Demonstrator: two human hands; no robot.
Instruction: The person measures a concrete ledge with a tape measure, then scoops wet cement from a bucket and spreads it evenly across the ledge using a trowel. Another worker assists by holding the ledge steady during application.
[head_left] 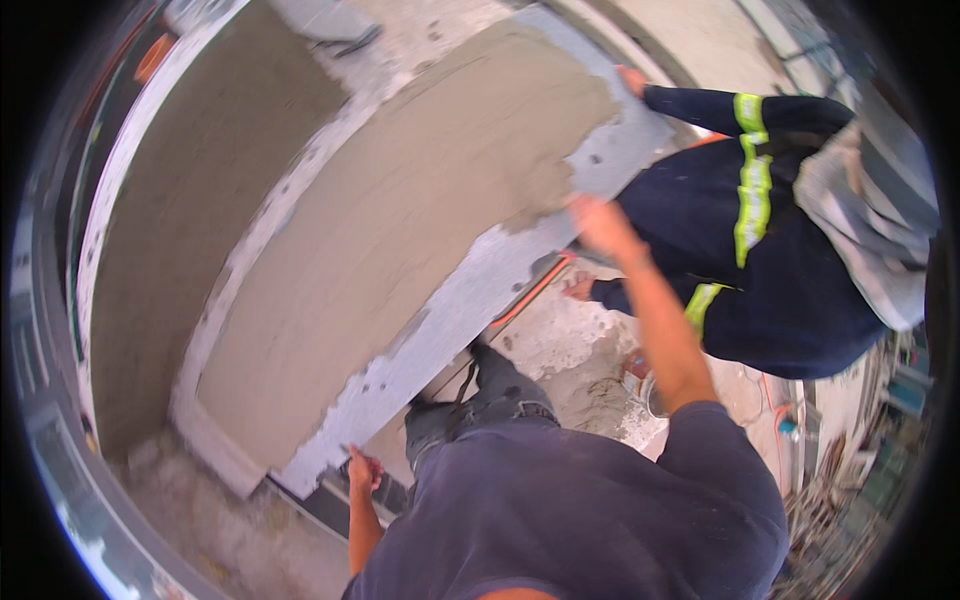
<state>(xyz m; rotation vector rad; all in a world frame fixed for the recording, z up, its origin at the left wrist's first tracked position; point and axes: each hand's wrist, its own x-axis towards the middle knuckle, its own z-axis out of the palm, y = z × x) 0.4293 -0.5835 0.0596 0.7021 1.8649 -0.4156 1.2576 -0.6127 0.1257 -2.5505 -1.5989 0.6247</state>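
Note:
A large grey slab [385, 375] lies tilted across the view, with wet grey mortar [400, 200] spread over most of it. My left hand [365, 470] is at the slab's lower corner, fingers curled; what they hold, if anything, is too small to make out. My right hand [603, 228] reaches out over the slab's near edge, by the ragged end of the mortar. Motion smears its fingers, so its grip does not show. Below that hand, an orange-edged bar [535, 290] lies along the slab's edge.
A co-worker in a dark jacket with yellow reflective bands [740, 220] bends close on the right, one hand [632, 80] at the slab's far corner, the other [578, 287] near the bar. A second mortar-coated panel [200, 220] stands at left. Rubble and tools [850, 490] lie lower right.

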